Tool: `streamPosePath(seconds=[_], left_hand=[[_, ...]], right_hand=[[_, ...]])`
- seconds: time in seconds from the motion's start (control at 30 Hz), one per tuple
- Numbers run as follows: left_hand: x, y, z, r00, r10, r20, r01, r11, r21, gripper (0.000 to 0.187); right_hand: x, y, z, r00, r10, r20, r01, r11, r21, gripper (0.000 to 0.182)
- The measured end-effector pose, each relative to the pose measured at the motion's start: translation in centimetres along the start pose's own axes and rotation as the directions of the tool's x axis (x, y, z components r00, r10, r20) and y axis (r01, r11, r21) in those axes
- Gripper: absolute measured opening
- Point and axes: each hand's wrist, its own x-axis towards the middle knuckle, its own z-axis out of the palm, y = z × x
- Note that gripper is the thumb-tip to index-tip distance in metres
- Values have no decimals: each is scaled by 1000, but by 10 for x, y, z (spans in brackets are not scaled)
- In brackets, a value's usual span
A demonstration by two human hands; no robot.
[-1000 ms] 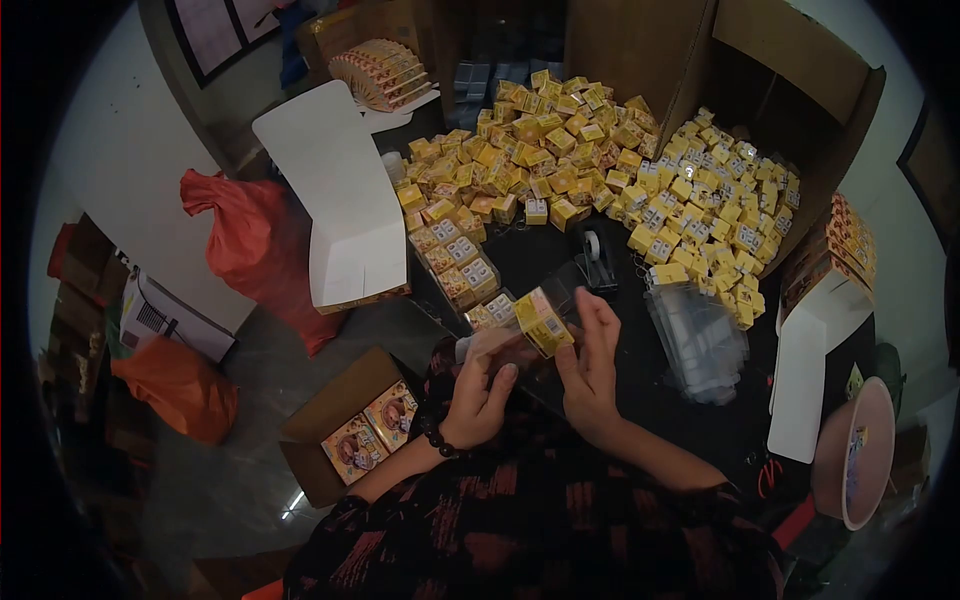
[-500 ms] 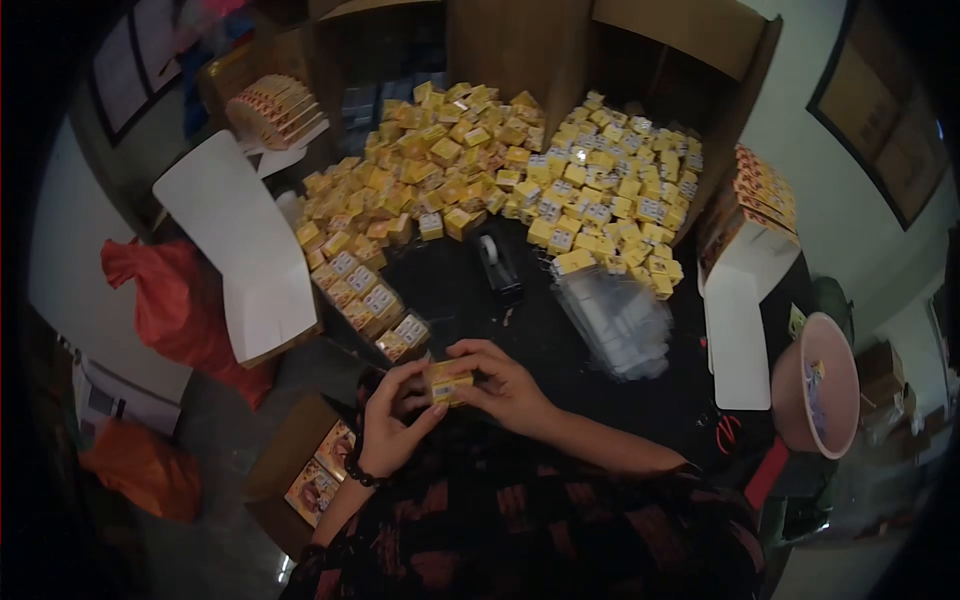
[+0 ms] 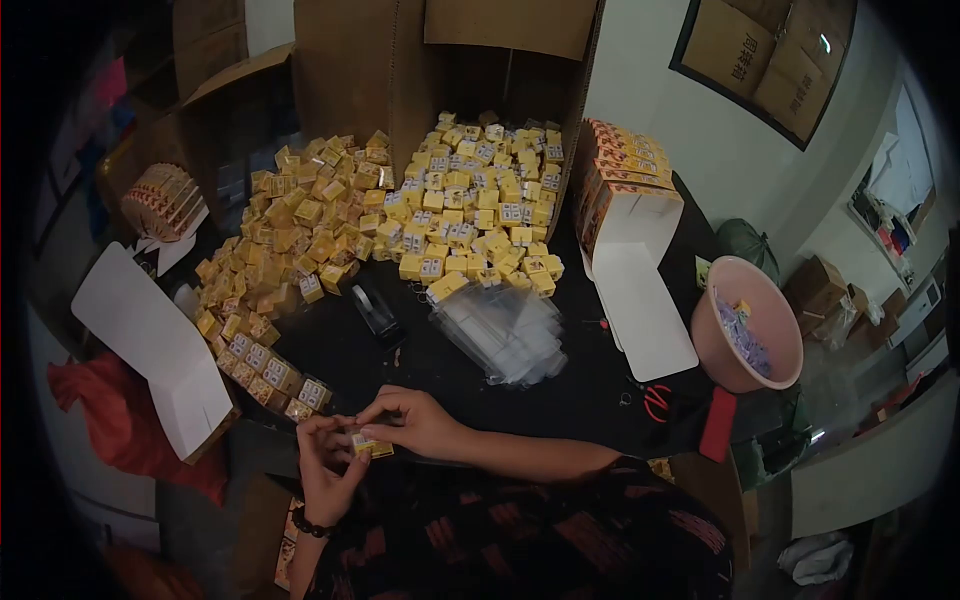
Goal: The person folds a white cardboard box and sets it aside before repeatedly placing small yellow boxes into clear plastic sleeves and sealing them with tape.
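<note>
Close to my body, both hands are on one small yellow box (image 3: 376, 447). My left hand (image 3: 328, 468), with a dark bead bracelet at the wrist, grips its left end with thumb and fingers. From above and the right, my right hand (image 3: 408, 424) pinches the same box. Something clear or pale shows at its left end, too small to make out. Just beyond my left hand stands a row of packed yellow boxes (image 3: 270, 373). A black tape dispenser (image 3: 376, 316) and a stack of clear plastic bags (image 3: 503, 335) lie farther out on the dark table.
A heap of yellow boxes (image 3: 310, 205) spills from cardboard cartons (image 3: 345, 90) at the back. White-lined display boxes (image 3: 648, 300) stand on the right, beside a pink basin (image 3: 712, 335), red-handled scissors (image 3: 656, 404) and a red object (image 3: 717, 425). A red bag (image 3: 140, 420) is at left.
My view has swung to the right, so the table's things sit farther left and the basin shows more fully. Both hands still hold the small yellow box, now tilted differently.
</note>
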Motion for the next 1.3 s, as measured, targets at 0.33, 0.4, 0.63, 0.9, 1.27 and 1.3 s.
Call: streamPosePath(seconds=[0.33, 0.4, 0.63, 0.9, 1.27, 1.3], left_hand=[[4, 13, 13, 997, -9, 83, 0, 994, 112, 54], [7, 18, 12, 986, 113, 125, -143, 956, 258, 42], [6, 4, 10, 983, 97, 156, -149, 919, 366, 36], [1, -8, 0, 1000, 10, -13, -9, 994, 109, 35], [-2, -4, -10, 998, 49, 43, -57, 977, 204, 57], [-2, -3, -10, 997, 60, 55, -70, 972, 223, 60]], right_hand=[[-14, 14, -14, 999, -52, -7, 52, 998, -31, 13], [-14, 10, -18, 993, -120, 21, 121, 988, -99, 13], [1, 17, -30, 982, 53, 182, -32, 993, -115, 13], [11, 16, -7, 972, -198, 129, 228, 926, -302, 10], [19, 19, -2, 996, -20, 88, 39, 976, -215, 10], [18, 19, -1, 998, -6, 67, 20, 975, -220, 10]])
